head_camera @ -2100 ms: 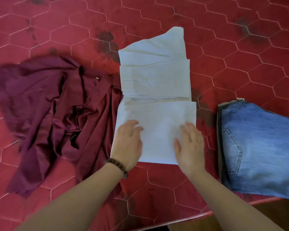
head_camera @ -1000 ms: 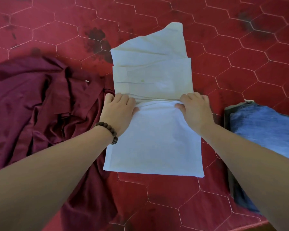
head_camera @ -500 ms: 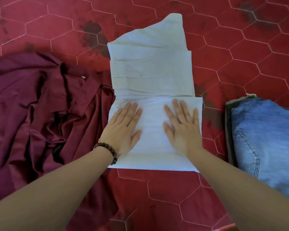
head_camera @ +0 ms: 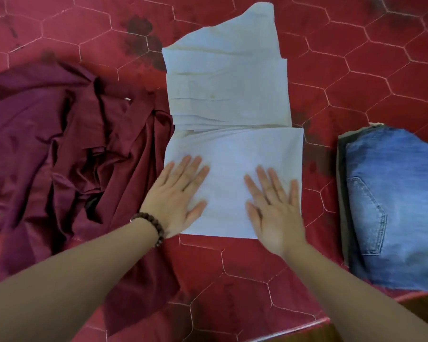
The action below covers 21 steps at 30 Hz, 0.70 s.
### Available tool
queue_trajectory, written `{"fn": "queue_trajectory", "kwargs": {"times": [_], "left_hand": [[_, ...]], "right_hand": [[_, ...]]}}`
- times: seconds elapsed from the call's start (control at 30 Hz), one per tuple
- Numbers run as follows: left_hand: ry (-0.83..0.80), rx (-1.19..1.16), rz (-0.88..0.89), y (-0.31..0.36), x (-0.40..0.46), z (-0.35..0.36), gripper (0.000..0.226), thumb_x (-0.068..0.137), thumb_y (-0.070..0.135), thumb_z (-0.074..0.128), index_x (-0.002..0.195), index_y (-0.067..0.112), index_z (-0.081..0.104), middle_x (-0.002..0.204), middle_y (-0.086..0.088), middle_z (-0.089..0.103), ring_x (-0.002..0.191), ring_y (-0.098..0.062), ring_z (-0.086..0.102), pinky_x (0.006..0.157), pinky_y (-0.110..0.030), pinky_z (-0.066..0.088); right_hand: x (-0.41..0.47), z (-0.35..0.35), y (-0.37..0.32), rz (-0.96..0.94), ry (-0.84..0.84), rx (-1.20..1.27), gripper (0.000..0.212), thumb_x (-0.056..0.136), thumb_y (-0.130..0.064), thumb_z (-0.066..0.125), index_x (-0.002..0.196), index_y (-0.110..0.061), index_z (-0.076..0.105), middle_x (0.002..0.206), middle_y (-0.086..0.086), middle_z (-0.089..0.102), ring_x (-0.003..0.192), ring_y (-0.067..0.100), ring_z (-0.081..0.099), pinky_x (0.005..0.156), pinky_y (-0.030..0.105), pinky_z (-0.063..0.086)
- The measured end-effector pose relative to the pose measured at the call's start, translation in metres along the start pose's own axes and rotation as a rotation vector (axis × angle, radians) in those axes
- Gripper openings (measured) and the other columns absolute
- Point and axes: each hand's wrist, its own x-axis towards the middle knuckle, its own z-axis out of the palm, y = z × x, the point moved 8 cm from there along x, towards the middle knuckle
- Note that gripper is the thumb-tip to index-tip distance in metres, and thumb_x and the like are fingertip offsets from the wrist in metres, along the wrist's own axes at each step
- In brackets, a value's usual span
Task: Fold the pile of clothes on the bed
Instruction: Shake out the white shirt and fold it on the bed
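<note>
A pale blue garment (head_camera: 229, 95) lies partly folded in the middle of the red bed, its near third doubled over into a flat panel. My left hand (head_camera: 177, 196), with a bead bracelet at the wrist, presses flat on that panel's left side. My right hand (head_camera: 273, 206) presses flat on its right side, fingers spread. A crumpled maroon garment (head_camera: 67, 154) lies unfolded to the left, touching the pale one. Folded blue jeans (head_camera: 393, 206) sit on the right.
The red quilted bed cover (head_camera: 356, 70) with hexagon stitching has dark stains near the top centre. The bed's near edge (head_camera: 306, 328) runs along the bottom right, with brown floor beyond it.
Both hands pinched the folded edge a second ago, then flattened and slid toward me over the near panel. They now lie nearer its bottom edge.
</note>
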Motion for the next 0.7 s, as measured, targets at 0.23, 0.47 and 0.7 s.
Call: {"fn": "queue_trajectory", "kwargs": {"times": [0.23,0.47,0.7], "left_hand": [[0.015,0.119,0.152,-0.033,0.002,-0.017,0.064,0.083,0.008,0.023,0.147,0.012,0.027,0.153,-0.011,0.031,0.146,-0.020,0.004,0.116,-0.047,0.014],[-0.107,0.175,0.399,-0.045,-0.004,-0.020,0.072,0.082,0.021,0.044,0.151,0.019,0.023,0.158,-0.005,0.019,0.146,-0.027,0.014,0.117,-0.047,0.010],[-0.243,0.076,0.389,-0.050,-0.007,-0.012,0.073,0.090,0.054,0.032,0.153,0.028,0.006,0.160,-0.001,0.006,0.147,-0.025,0.005,0.119,-0.043,0.014]], "right_hand": [[-0.008,-0.020,0.077,-0.079,-0.105,-0.145,0.064,0.098,-0.019,0.039,0.153,-0.029,0.009,0.161,-0.003,0.008,0.147,0.018,0.006,0.113,0.058,0.019],[-0.013,-0.029,0.070,-0.195,-0.102,-0.227,0.107,0.063,0.019,0.053,0.153,-0.025,0.015,0.160,0.003,0.011,0.147,0.022,0.004,0.114,0.052,0.009],[-0.012,-0.023,0.058,-0.301,-0.270,-0.095,0.114,0.065,0.016,0.053,0.151,-0.038,0.001,0.161,-0.005,-0.004,0.147,0.014,-0.011,0.118,0.045,-0.002]]}}
